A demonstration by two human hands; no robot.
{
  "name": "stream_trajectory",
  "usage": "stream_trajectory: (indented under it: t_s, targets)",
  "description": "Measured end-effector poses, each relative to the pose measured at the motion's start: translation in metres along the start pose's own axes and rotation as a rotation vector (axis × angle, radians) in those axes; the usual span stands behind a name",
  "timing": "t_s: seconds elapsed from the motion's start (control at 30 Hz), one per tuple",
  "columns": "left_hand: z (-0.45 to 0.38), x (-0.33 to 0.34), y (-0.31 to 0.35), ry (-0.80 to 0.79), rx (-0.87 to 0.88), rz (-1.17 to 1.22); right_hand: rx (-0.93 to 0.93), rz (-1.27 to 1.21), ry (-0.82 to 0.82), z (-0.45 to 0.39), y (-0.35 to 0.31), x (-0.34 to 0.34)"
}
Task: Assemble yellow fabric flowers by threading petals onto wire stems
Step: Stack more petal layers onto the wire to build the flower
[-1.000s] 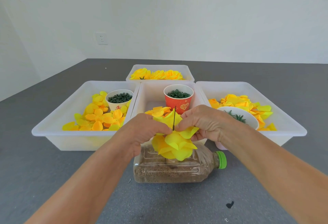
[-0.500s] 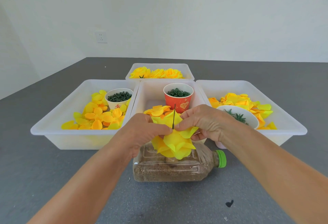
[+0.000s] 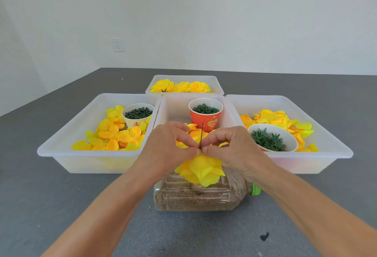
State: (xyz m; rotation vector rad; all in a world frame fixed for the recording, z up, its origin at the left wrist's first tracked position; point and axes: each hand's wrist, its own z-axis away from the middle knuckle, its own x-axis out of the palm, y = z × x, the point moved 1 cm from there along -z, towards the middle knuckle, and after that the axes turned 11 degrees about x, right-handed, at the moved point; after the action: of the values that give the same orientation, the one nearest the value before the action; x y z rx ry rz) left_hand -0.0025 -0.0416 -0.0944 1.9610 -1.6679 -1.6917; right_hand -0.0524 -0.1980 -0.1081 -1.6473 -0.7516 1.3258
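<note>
Across the grey surface (image 3: pixel 51 205) four white trays sit edge to edge, with bare room to the left, right and near sides. At the left, a tray (image 3: pixel 61 150) holds loose petals (image 3: pixel 114 138) and a white cup (image 3: pixel 137 117); its near rim ends just left of the hands. At the right, a tray (image 3: pixel 326 154) holds petals and a bowl (image 3: pixel 272 137) of green pieces. Between them, the middle tray (image 3: pixel 175 103) carries a red cup (image 3: pixel 205 114); the far tray (image 3: pixel 184 78) holds finished blooms. Near the middle tray's near edge lies a bottle (image 3: pixel 195 197) on its side, cap to the right. Above it the flower (image 3: pixel 201 170) hangs on the wire (image 3: pixel 202 134), which stands upright. Left hand (image 3: pixel 169 150) and right hand (image 3: pixel 230 150) each make a tight grip, fingertips pinching the wire just above the flower, thumbs almost touching.
</note>
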Motion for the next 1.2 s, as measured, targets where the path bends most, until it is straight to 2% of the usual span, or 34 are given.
stream_trajectory:
  t_s: [0.2,0.37,0.63,0.77,1.0,1.2]
  targets:
    - [-0.002,0.0,-0.003,-0.037,0.046,-0.023,0.0,-0.106,-0.128,-0.002,0.006,-0.005]
    - [-0.002,0.002,-0.007,-0.052,0.087,-0.014,-0.097,-0.01,-0.07,-0.005,0.009,0.0]
    - [0.004,0.008,-0.019,-0.012,-0.007,0.322,-0.17,-0.014,0.01,0.002,0.015,0.007]
    - [0.003,0.008,-0.016,-0.017,-0.023,0.293,-0.179,-0.02,0.029,0.005,0.017,0.008]
    - [0.006,0.009,-0.009,0.038,0.029,0.1,-0.065,-0.086,-0.02,0.005,0.016,0.007]
    - [0.004,0.012,-0.011,0.078,-0.062,0.303,0.101,-0.284,-0.039,0.005,0.019,0.007]
